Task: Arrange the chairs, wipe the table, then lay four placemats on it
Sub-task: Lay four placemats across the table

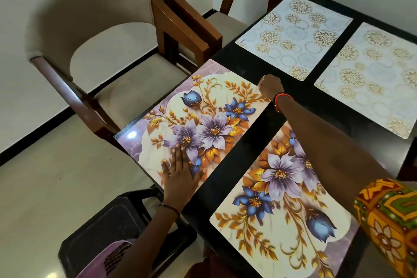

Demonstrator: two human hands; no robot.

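Observation:
Four placemats lie on the black table [246,128]. A purple-flowered placemat [203,119] sits at the near left edge. My left hand [178,176] presses flat on its near end, fingers spread. My right hand [269,87] is closed on that mat's far right corner. A second flowered placemat [277,205] lies to the right under my right forearm. Two pale placemats with gold circles rest farther away, one [293,36] on the left and one [370,79] on the right.
Two cushioned wooden chairs [126,79] [216,20] stand along the table's left side. A black plastic stool [117,228] stands by the near corner, with a purple slotted plastic item [106,259] beside it. White walls and a pale floor surround the table.

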